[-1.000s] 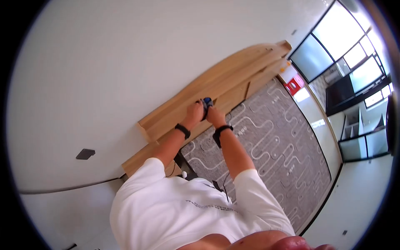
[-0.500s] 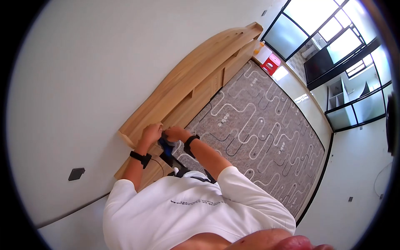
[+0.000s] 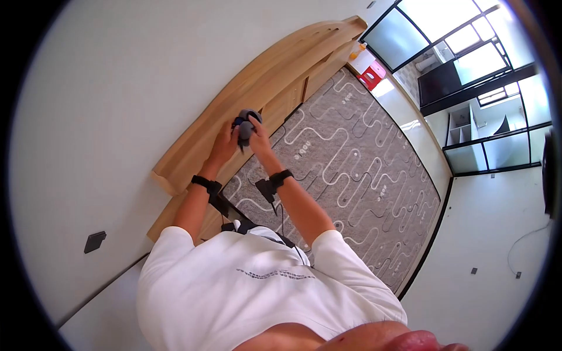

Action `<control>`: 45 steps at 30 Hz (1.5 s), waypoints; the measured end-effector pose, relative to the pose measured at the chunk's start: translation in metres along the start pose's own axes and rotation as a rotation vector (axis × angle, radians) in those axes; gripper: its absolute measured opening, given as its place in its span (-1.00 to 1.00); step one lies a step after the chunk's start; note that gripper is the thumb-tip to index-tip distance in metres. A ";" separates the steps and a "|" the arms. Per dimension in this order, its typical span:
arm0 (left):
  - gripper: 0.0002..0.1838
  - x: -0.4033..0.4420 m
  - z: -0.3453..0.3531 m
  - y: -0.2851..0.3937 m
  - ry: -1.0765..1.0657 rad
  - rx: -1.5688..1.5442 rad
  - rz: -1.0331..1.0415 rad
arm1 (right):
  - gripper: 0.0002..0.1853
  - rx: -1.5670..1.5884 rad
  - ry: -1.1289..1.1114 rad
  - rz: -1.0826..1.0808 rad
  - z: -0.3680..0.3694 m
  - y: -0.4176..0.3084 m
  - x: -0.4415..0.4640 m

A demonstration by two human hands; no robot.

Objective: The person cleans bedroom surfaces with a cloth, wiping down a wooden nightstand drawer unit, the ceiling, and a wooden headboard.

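A dark grey and blue bundle [image 3: 246, 130], perhaps rolled cloth, is held between both hands in front of the wooden headboard [image 3: 234, 96]. My left hand [image 3: 223, 143] grips its left side, fingers pointing up. On its right side my right hand [image 3: 258, 137] is closed, the thumb lying over the grey part. A short dark end hangs below the bundle. Each wrist wears a black band. The bundle's exact shape is too small to tell.
A patterned grey mattress [image 3: 339, 158] lies right of the headboard. A red stool [image 3: 371, 76] stands at its far end beside an orange bottle [image 3: 357, 51]. Below the headboard is a wooden bedside cabinet [image 3: 167, 217]. Glass partitions [image 3: 395, 38] are at the upper right.
Both hands have risen from the headboard's lower end with the bundle, which now shows as a rounded grey shape between them. The view has shifted slightly.
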State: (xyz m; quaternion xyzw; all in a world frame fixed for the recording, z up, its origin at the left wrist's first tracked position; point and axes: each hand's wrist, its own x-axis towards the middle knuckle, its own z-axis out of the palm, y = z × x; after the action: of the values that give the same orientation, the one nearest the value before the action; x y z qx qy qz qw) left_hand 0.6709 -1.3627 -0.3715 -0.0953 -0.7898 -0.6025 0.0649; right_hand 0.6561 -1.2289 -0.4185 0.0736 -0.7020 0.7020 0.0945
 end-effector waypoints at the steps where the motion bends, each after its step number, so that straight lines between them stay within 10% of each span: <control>1: -0.68 -0.002 -0.004 -0.003 0.067 -0.037 -0.050 | -0.51 -0.111 -0.134 -0.203 0.000 0.014 0.000; 5: -0.63 -0.021 -0.035 -0.039 0.057 0.317 -0.119 | -0.48 -1.054 -0.456 -0.188 0.019 -0.029 -0.014; 13: -0.51 -0.042 -0.069 -0.027 -0.027 0.491 0.018 | -0.50 -1.377 -0.337 -0.159 -0.008 -0.019 0.071; 19: -0.41 -0.047 -0.055 -0.046 -0.045 0.765 0.068 | -0.51 -1.334 -0.280 0.005 -0.007 -0.018 0.101; 26: -0.46 -0.051 -0.056 -0.047 -0.165 1.034 0.064 | -0.51 -1.124 -0.638 -0.277 0.044 -0.050 0.039; 29: -0.52 -0.058 -0.045 -0.086 0.010 0.863 0.134 | -0.49 -1.107 -0.660 -0.491 0.059 -0.067 0.022; 32: -0.53 -0.063 -0.043 -0.089 0.097 -0.025 -0.037 | -0.51 -1.143 -0.633 -0.604 0.063 -0.061 0.022; 34: -0.49 -0.051 -0.062 -0.042 -0.208 0.984 0.098 | -0.56 -1.263 -0.521 -0.687 0.062 -0.058 0.033; 45: -0.47 -0.055 -0.063 -0.027 -0.014 0.849 0.135 | -0.58 -1.267 -0.313 -0.760 -0.010 -0.020 0.149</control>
State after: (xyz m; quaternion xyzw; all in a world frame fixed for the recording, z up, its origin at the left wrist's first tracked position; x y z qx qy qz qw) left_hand 0.7171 -1.4342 -0.3916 -0.1155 -0.9602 -0.2176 0.1320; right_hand 0.5160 -1.2147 -0.3638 0.3408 -0.9030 0.0645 0.2536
